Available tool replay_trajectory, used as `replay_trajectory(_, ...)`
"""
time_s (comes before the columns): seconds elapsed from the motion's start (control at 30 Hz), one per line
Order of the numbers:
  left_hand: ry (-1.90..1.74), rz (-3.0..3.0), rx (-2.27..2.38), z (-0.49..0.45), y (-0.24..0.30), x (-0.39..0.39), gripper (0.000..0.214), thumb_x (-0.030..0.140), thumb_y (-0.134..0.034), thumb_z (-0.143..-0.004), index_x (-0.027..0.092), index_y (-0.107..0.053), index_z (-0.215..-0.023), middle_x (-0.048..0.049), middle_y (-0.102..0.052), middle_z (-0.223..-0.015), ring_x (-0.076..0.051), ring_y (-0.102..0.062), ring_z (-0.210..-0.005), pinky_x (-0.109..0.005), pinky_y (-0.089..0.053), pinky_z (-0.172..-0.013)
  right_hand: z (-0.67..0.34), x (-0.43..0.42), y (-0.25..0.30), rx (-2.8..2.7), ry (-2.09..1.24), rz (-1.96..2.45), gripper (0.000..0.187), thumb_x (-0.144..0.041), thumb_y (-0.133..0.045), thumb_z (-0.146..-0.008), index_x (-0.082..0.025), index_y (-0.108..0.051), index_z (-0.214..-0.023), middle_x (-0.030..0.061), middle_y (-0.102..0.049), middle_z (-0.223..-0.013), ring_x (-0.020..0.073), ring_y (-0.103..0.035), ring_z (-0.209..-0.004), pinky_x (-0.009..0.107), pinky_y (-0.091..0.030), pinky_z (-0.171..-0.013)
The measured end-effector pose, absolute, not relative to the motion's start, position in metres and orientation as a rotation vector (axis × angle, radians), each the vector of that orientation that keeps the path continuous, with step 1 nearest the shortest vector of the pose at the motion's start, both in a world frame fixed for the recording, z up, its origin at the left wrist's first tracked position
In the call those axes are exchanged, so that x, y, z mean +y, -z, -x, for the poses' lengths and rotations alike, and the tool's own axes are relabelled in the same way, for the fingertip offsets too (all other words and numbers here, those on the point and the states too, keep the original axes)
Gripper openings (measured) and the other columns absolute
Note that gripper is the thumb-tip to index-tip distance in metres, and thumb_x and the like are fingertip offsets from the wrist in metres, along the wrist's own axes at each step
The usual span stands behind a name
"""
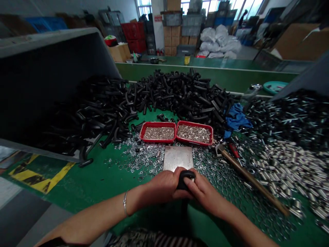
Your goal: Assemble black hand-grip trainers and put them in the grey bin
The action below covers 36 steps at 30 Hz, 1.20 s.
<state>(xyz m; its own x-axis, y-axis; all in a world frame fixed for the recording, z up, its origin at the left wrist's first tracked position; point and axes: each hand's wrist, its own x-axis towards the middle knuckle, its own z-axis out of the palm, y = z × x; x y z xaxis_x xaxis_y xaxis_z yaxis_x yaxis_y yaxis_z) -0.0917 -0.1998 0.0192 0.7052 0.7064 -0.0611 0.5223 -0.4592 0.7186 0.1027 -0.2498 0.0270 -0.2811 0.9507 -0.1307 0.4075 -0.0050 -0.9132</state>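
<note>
Both my hands meet over the near edge of a square metal plate [178, 157]. My left hand [164, 183] is wrapped round a black plastic handle [183, 179], its rounded end facing up. Against the other side of that end, my right hand [203, 190] presses with thumb and fingers. A small shiny metal piece [191, 178] shows at the handle's opening, by the right thumb; its kind is too small to tell. The lower part of the handle is mostly hidden by my hands.
Two red trays [157, 140] of small metal pins stand behind the plate. A hammer [253, 178], a red-handled tool [233, 150] and metal sleeves [288, 163] lie to the right. Loose rings [146, 157] surround the plate. Black handles [177, 89] are heaped behind; a blue cloth [238, 118] lies right.
</note>
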Motion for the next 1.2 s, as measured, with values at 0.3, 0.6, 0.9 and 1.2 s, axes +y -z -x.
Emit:
replay_trajectory(0.3, -0.07, -2.561, 1.092, 0.078, -0.01, -0.125, 0.07, 0.072, -0.054, -0.086, 0.012, -0.055, -0.122, -0.0181, -0.072, -0.1, -0.035, -0.071, -0.089, -0.039, -0.053, -0.072, -0.121, -0.156, -0.008, -1.934, -0.815, 1.495, 0.029, -0.038, -0.055, -0.096, -0.019, -0.061, -0.117, 0.0087, -0.07, -0.105, 0.0229, -0.064, -0.095, 0.037, -0.048, -0.086)
replay_trajectory(0.6, 0.026, -2.853, 1.119, 0.062, -0.02, -0.076, 0.045, 0.052, -0.049, -0.097, 0.012, -0.068, -0.101, -0.0159, -0.072, -0.08, -0.03, -0.07, -0.074, -0.039, -0.051, -0.068, -0.195, -0.08, 0.013, -2.134, -0.005, 1.726, 0.023, -0.033, -0.059, -0.094, -0.019, -0.076, -0.088, 0.0113, -0.067, -0.094, 0.0288, -0.053, -0.101, 0.039, -0.045, -0.087)
replay_trajectory(0.9, 0.019, -3.037, 1.085, -0.007, -0.003, 0.006, 0.021, 0.008, -0.052, -0.091, 0.007, -0.073, -0.093, -0.0187, -0.074, -0.097, -0.03, -0.069, -0.095, -0.044, -0.045, -0.091, -0.161, -0.044, 0.014, -2.354, 0.181, 1.836, 0.015, -0.025, -0.061, -0.091, -0.014, -0.071, -0.092, 0.0156, -0.063, -0.096, 0.0317, -0.051, -0.1, 0.038, -0.043, -0.079)
replay_trajectory(1.2, -0.316, -2.963, 1.122, 0.008, 0.018, -0.002, 0.019, 0.017, -0.051, -0.097, 0.011, -0.069, -0.095, -0.0134, -0.072, -0.097, -0.027, -0.066, -0.096, -0.04, -0.042, -0.087, -0.171, -0.043, 0.034, -2.163, 0.119, 1.695, 0.011, -0.024, -0.058, -0.091, -0.018, -0.067, -0.087, 0.0126, -0.065, -0.091, 0.0303, -0.051, -0.095, 0.041, -0.042, -0.084)
